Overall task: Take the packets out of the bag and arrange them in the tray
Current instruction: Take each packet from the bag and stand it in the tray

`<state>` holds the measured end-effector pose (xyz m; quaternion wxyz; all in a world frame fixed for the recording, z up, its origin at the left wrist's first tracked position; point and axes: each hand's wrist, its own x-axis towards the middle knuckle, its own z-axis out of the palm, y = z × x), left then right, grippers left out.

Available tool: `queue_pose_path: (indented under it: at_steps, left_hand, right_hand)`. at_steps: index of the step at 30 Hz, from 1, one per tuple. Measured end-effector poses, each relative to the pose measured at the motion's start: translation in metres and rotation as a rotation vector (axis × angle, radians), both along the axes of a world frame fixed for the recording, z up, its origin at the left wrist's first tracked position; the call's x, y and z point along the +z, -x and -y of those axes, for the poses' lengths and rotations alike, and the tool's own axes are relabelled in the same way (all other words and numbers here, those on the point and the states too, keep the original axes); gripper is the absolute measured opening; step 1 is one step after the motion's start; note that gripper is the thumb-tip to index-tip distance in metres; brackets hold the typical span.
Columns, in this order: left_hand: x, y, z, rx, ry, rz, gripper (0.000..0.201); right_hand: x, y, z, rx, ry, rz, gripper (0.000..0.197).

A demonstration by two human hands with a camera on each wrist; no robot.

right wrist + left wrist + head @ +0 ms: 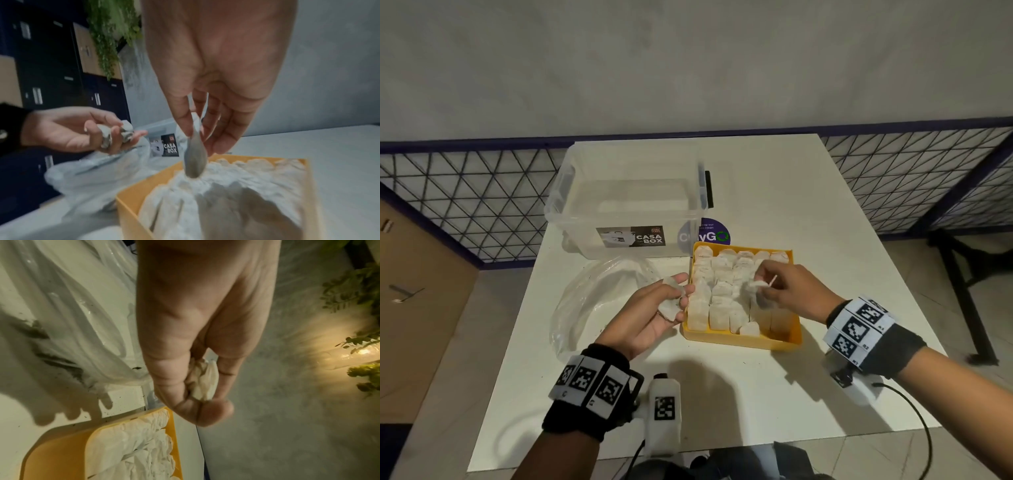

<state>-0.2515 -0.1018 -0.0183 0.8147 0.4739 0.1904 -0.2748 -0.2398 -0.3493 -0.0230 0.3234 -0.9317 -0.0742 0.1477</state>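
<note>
A yellow tray (743, 337) (51, 456) (131, 203) sits mid-table, packed with several rows of white packets (722, 287) (226, 186). My right hand (774, 287) (197, 134) hovers over the tray and pinches one white packet (755, 284) (194, 162) by its top, hanging just above the rows. My left hand (664, 305) (197, 386), palm up beside the tray's left wall, grips crumpled white packets (669, 308) (203, 382) (115, 133) in curled fingers. The clear plastic bag (599, 301) (68, 308) (96, 175) lies flat on the table left of the tray.
A clear lidless storage box (626, 202) labelled CASA BOX stands behind the bag and tray. A round purple sticker (709, 233) lies between box and tray. The white table (825, 240) has a wire mesh fence (465, 202) behind it.
</note>
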Motion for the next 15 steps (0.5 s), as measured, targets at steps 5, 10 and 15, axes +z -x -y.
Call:
queue_pose_path:
  at_steps: [5,10,15]
  left_hand:
    - [-0.002,0.001,-0.006,0.014,0.067,-0.011,0.034]
    - [-0.005,0.001,-0.009,0.035,0.044,0.001,0.027]
    - [-0.005,0.000,-0.008,0.009,-0.008,0.015,0.016]
  right_hand:
    - [-0.020,0.008,0.016,0.094,0.272,-0.037,0.007]
    - [-0.031,0.014,0.018,0.144,0.398,-0.036,0.021]
    - [-0.048,0.011,0.011,0.187,0.622,0.059,0.022]
